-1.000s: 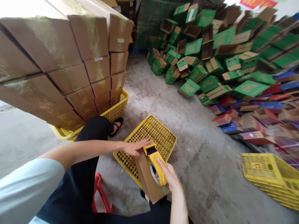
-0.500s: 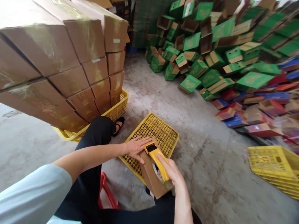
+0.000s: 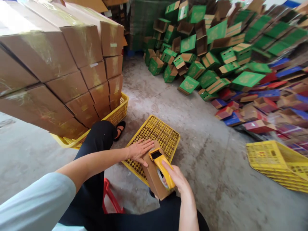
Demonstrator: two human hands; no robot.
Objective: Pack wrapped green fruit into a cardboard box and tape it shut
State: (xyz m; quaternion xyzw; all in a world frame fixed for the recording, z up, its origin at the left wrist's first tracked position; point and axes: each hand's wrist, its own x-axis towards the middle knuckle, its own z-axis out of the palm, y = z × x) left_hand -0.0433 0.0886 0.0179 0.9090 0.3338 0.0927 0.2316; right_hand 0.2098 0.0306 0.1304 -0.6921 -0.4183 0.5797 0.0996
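A brown cardboard box (image 3: pixel 152 178) lies on a yellow plastic crate (image 3: pixel 166 128) whose perforated face is up; the box's near end reaches toward my knee. My left hand (image 3: pixel 139 151) presses on the box's far end with fingers stretched out. In my right hand (image 3: pixel 176 176) is a yellow tape dispenser (image 3: pixel 166 166), gripped by its handle. The dispenser's head rests against or just over the box top, close to my left fingers. Its tape roll shows only in part, beneath the handle.
Taped cartons (image 3: pixel 72 80) are stacked in a yellow basket (image 3: pixel 124 104) at left. Green boxes (image 3: pixel 190 85) and red-blue boxes (image 3: pixel 260 126) lie heaped at back right. Nested yellow crates (image 3: pixel 262 157) stand right. Part of a red stool (image 3: pixel 112 199) shows by my leg.
The view has turned slightly right, so the surroundings sit further left. The tape dispenser has shifted a little down the box, toward me. My left hand keeps its place on the box.
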